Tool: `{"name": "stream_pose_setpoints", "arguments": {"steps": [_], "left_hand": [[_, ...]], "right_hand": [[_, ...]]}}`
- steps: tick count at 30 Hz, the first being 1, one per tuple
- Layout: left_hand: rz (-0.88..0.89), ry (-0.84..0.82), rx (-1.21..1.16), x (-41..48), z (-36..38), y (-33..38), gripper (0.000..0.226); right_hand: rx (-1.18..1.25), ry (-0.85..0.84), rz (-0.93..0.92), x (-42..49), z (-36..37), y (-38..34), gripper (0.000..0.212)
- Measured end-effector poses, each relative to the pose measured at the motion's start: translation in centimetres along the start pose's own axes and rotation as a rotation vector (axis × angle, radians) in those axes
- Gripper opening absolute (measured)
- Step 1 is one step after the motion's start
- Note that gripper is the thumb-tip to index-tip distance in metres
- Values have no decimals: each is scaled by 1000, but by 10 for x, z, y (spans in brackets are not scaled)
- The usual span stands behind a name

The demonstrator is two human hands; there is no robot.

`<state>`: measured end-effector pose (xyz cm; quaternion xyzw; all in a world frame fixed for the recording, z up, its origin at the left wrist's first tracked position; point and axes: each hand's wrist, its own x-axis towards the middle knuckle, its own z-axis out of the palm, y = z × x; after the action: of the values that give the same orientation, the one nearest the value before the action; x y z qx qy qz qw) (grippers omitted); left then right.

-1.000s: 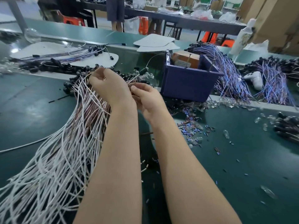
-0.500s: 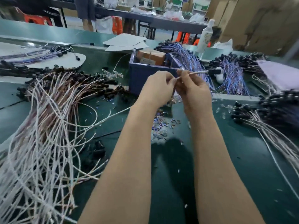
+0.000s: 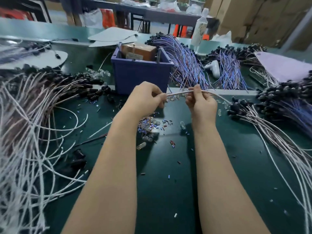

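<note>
Wire [image 3: 177,94], pinched taut between the left hand [image 3: 145,98] and right hand [image 3: 200,103] above mid-desk [image 3: 166,191], wants even tension, I'd say, trailing toward the capped pile [image 3: 236,108] at 3 o'clock.

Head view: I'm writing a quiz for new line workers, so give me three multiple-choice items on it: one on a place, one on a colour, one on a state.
1. Where is the blue bin?
A. Mid-table, beyond the left hand and right hand
B. On the floor
C. At the near right corner

2. What colour is the table top?
A. Red
B. Dark green
C. White

3. How is the white cable held?
A. It lies free
B. By one hand only
C. Between both hands

Key:
1 A, the bin stands just behind both hands.
2 B, the bare surface is dark green.
3 C, each hand pinches the cable with its fingers.
</note>
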<state>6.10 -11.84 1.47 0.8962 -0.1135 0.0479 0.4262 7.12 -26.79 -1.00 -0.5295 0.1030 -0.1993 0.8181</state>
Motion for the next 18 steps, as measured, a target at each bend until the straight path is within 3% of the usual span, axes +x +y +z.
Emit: {"name": "stream_pose_setpoints", "arguments": {"steps": [4,7,10,14,18], "left_hand": [[6,-25,46,-2,3,-2,18],[-9,14,47,-2,7,-2,17],[-34,10,41,-2,11,-3,18],[-23,-17,33,0,10,0,17],[-47,-74,59,-1,7,-3,17]], "right_hand": [[85,41,79,0,3,5,26],[-12,-134,154,-5,8,10,23],[-147,-210,100,-7,10,16,25],[-130,-145,5,-4,12,18,25],[-1,-16,41,2,3,16,26]]}}
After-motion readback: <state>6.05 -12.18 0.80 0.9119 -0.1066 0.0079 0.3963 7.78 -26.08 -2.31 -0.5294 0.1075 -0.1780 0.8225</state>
